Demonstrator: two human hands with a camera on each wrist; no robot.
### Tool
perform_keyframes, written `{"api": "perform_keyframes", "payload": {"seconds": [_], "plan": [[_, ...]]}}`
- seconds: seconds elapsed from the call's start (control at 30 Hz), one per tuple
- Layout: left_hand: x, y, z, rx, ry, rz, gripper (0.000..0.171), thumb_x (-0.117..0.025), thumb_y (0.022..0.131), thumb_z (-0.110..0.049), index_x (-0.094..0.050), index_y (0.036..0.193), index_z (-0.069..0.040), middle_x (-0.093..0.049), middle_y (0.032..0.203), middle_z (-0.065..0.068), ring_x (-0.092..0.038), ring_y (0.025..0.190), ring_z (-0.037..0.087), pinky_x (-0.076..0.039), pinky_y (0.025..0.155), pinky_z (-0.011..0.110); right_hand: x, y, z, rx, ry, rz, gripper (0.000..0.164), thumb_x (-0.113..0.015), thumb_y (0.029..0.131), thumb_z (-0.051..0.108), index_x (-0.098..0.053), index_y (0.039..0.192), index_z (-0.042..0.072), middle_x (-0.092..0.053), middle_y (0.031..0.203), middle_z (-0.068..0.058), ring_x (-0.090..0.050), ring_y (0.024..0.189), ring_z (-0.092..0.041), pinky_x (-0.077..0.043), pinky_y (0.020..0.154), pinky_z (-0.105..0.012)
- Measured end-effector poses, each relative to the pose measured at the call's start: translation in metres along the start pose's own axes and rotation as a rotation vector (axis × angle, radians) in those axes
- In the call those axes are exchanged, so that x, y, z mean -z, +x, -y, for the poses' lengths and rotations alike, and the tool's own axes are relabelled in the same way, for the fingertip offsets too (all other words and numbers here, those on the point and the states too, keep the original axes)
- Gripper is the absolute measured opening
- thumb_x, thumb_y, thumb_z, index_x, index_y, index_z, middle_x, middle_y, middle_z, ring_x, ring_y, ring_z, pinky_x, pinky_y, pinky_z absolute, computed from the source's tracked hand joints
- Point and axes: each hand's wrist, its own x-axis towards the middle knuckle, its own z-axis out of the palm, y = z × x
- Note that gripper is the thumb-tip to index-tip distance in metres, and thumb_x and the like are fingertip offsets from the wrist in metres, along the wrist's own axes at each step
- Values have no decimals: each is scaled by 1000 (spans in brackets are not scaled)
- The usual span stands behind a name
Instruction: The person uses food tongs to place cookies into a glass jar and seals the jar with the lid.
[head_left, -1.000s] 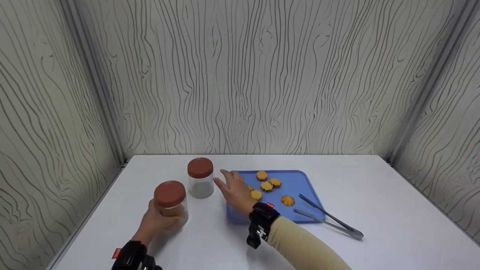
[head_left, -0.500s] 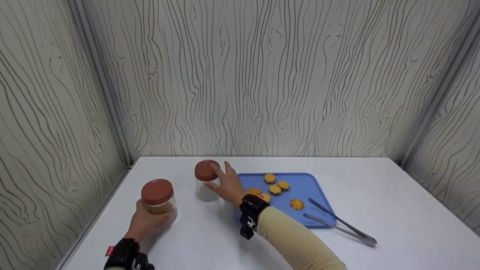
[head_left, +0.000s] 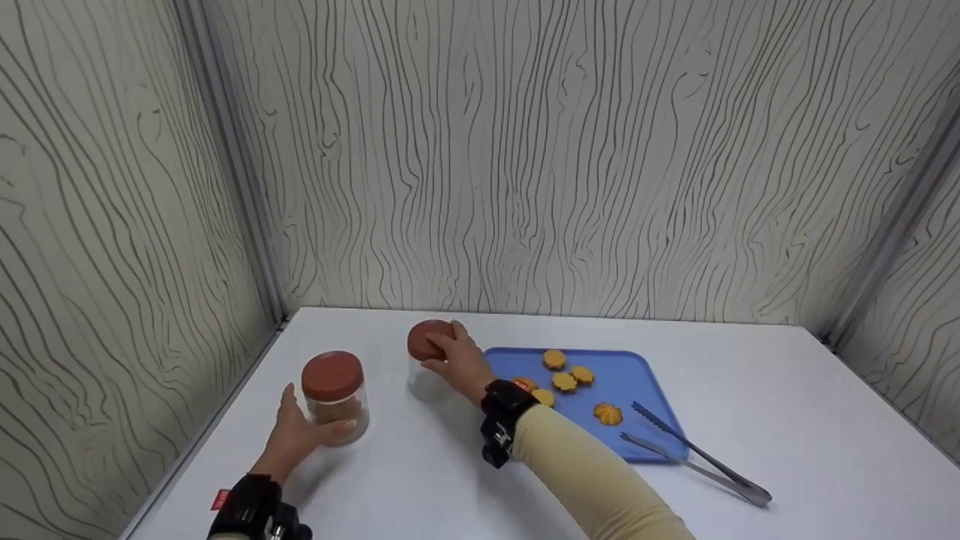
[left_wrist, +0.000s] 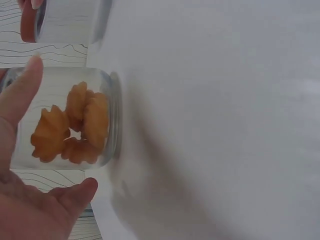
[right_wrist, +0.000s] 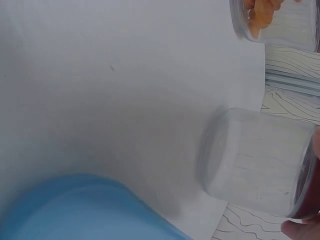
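- Jar (right_wrist: 260,162), unfilled, just left of tray (head_left: 630,375): right hand (head_left: 465,365) has fingers curled around its seated lid (head_left: 426,342).
- Cookie jar (head_left: 345,405), capped, farther left of tray: left hand (head_left: 292,433) spreads its fingers loosely about it, contact unclear.
- Loose cookies (head_left: 564,382) lie on tray; tongs (head_left: 709,457) cross its corner.

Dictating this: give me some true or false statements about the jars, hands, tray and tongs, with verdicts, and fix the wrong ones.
1. The left jar has cookies inside. True.
2. The right hand is on the red lid of the right jar. True.
3. The right jar is full of cookies. False: no cookies show in it.
4. The tongs stick out past the edge of the blue tray. True.
5. The left jar lies on its side. False: it stands upright.
6. The left hand is holding the tongs. False: the left hand is at the left jar.
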Motion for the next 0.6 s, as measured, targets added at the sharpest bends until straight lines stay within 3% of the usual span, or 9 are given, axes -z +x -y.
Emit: {"api": "perform_keyframes", "payload": {"seconds": [0.1,0.27,0.5,0.6], "plan": [[0,-9,-8,-8,42,-45,129,-84,74,-38,11,148,9,0,153,38,-4,140,52,-14,109,65,5,-8,0,55,-4,2,48,-69,91,25,-58,134,7,-36,143,-29,-50,121,-43,-45,97,-50],[-15,-33,-9,-26,97,-97,119,-82,77,-35,2,146,14,-14,148,42,-17,136,55,-22,107,65,14,-26,-1,98,-23,15,47,-70,91,25,-59,133,6,-39,140,-28,-55,115,-41,-48,93,-47],[-55,-52,-15,74,97,-44,102,-79,82,-29,-12,145,15,-22,146,40,-23,136,52,-26,107,61,27,-52,0,44,12,73,48,-72,90,26,-60,133,9,-38,143,-25,-53,117,-37,-47,95,-46],[-74,-55,-22,71,93,-21,102,-81,80,-27,-14,146,13,-24,146,39,-26,136,51,-28,107,60,34,-63,2,30,20,99,49,-71,90,26,-59,133,9,-37,144,-25,-52,118,-36,-46,97,-46]]}}
